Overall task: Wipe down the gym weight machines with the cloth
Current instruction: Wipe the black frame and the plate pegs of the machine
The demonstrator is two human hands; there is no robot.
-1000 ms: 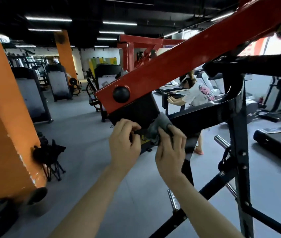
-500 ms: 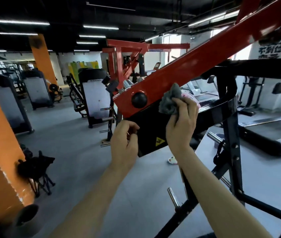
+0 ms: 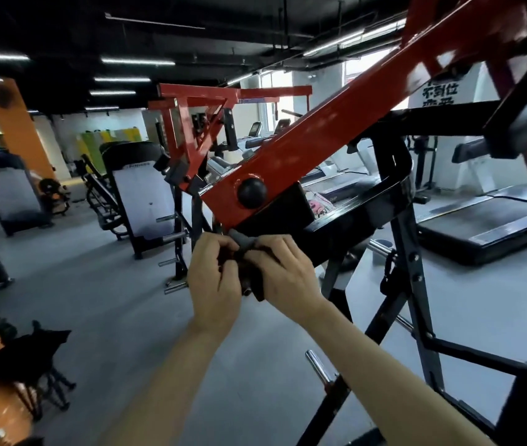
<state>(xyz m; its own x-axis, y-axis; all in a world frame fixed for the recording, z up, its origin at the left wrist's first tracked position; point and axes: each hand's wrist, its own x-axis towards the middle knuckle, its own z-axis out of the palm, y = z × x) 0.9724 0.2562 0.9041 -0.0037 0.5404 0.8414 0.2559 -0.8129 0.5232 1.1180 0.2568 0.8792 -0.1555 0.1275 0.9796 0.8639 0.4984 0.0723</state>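
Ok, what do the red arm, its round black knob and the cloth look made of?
Red arm: likely painted steel, glossy, with glare on its face. Black knob: probably plastic or rubber, smooth, with a soft highlight. Cloth: soft grey fabric, matte and crumpled into folds; weave too blurred to tell.

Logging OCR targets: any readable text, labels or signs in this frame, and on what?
"不到位": white pillar, black characters; the row beneath is cut off by the black bar.
Pale machine panel: brand line near its top, too blurred to read.
Red arm, cloth: none.

Cloth down, R hand too
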